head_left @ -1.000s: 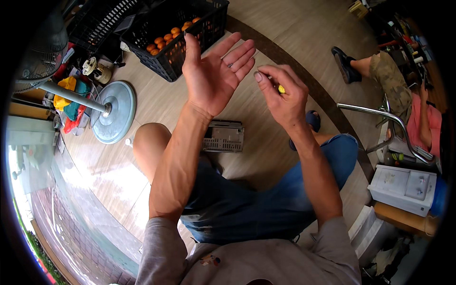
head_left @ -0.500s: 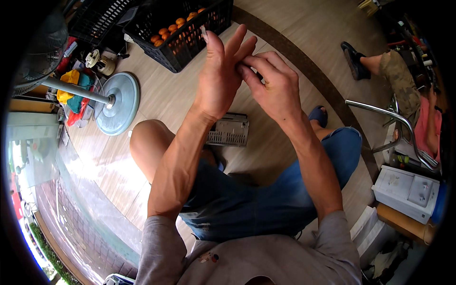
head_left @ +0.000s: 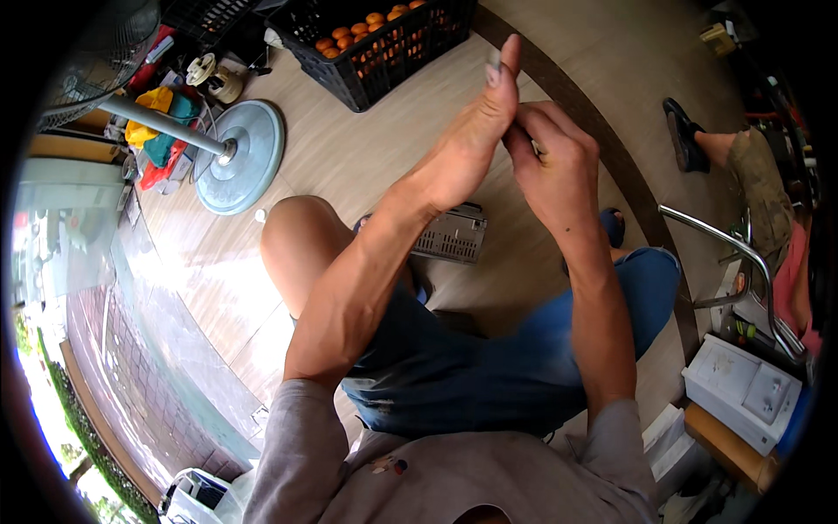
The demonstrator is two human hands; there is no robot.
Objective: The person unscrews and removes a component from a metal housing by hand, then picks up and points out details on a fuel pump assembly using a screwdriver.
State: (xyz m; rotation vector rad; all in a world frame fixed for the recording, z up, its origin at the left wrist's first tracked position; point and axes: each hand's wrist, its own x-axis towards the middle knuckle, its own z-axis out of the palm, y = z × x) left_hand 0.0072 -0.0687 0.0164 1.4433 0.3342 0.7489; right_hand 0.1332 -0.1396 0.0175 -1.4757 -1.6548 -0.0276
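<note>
Head view: left hand [head_left: 469, 140] extended, right hand [head_left: 559, 157] curled, grip unclear; left forearm [head_left: 367, 266] overlaps casing [head_left: 456, 240].

One metal case [head_left: 458, 236], one fan [head_left: 170, 129], two black crates [head_left: 393, 72]

Glare-streaked floor [head_left: 323, 140], perhaps tiled

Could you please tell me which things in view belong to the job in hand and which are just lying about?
Part of the job:
left hand, held out
right hand, fingertips at the left one; anything pinched is hidden
perhaps the slotted metal casing on the floor

Just lying about, seemingly:
black crate with orange fruit
standing fan
white box
</note>
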